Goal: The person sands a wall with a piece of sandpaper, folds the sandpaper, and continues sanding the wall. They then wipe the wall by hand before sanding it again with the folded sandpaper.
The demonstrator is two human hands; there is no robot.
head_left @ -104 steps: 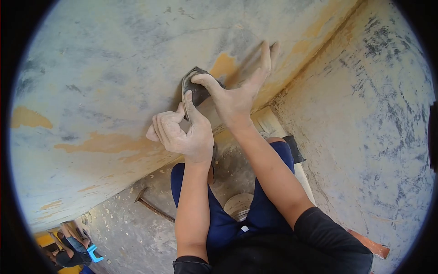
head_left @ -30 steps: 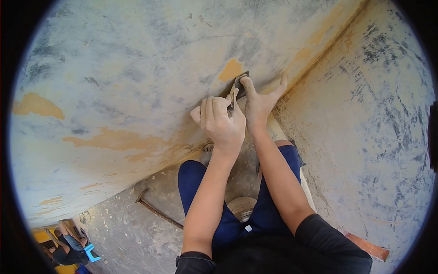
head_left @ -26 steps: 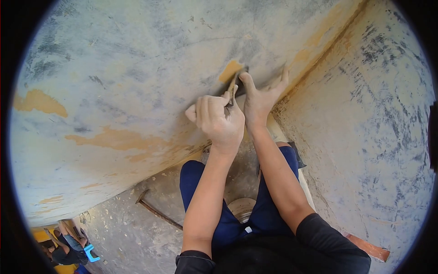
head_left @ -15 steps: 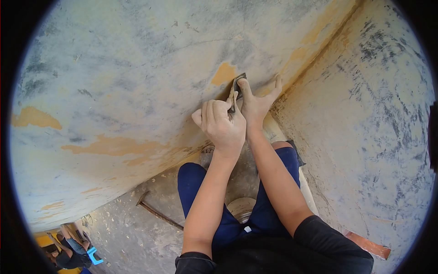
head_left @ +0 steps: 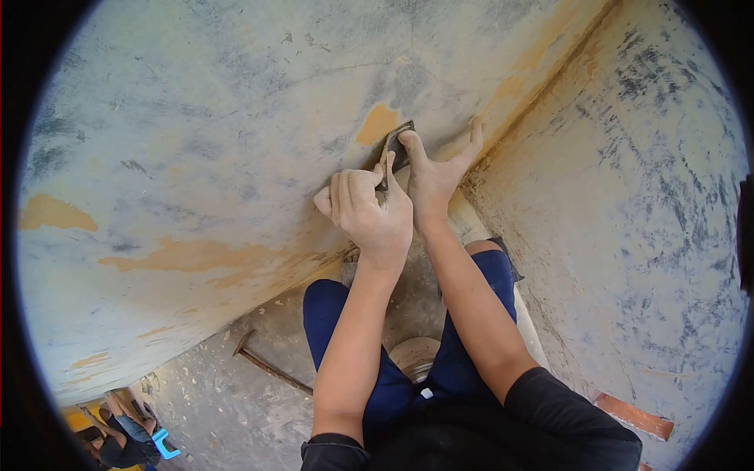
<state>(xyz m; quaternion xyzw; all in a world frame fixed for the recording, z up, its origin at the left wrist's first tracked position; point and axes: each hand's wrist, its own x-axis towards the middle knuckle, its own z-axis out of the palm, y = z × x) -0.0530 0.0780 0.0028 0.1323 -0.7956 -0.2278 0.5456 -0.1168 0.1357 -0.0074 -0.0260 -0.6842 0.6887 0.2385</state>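
A dark, folded piece of sandpaper (head_left: 400, 146) is held between my two hands, close to the patchy grey-white wall (head_left: 236, 118). My left hand (head_left: 367, 206) pinches its lower left edge between thumb and curled fingers. On the other side, my right hand (head_left: 434, 179) presses its thumb onto the sheet, while another finger sticks out toward the corner. Pale dust coats both hands. Just above the sandpaper, a bare orange patch (head_left: 378, 124) shows on the wall.
A second wall (head_left: 628, 235) meets the first in a corner on my right. A long-handled, hammer-like tool (head_left: 271, 367) lies on the floor (head_left: 228, 408). Between my legs is a round container (head_left: 416, 355). Another person (head_left: 129, 443) is at lower left near a light-blue stool (head_left: 164, 445).
Both hands have moved slightly left along the wall with the sandpaper. Its two sides now spread a little wider apart between my hands.
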